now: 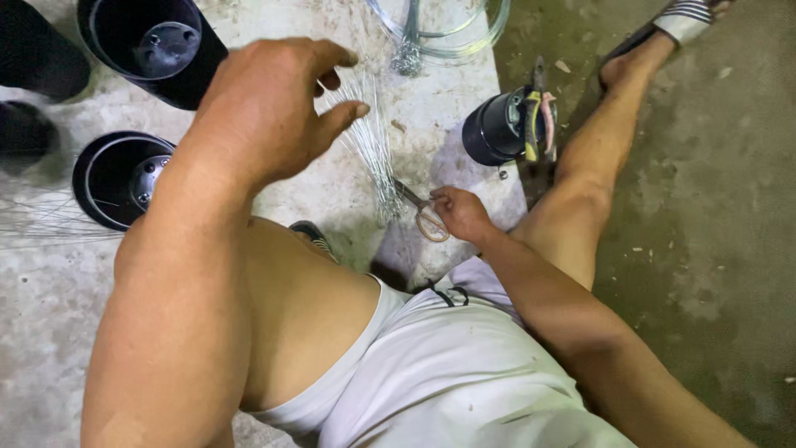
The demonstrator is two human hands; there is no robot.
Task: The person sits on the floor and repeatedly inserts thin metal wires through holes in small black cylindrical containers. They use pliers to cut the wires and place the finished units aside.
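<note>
My left hand (274, 108) is raised close to the camera, fingers curled around the upper ends of a bundle of thin silvery wires (371, 145) that hang down toward the concrete floor. My right hand (461, 212) is low, next to my knee, gripping the handles of a pair of scissors (421, 212) whose blades point up-left to the lower end of the wire bundle. My bare legs and white shorts fill the lower part of the view.
Two black plastic pots (149, 41) (116, 178) stand at the left. A smaller black pot (497, 129) with pliers (539, 120) on it stands by my right leg. A coil of wire (439, 33) lies at the top. Loose wires (41, 220) lie at far left.
</note>
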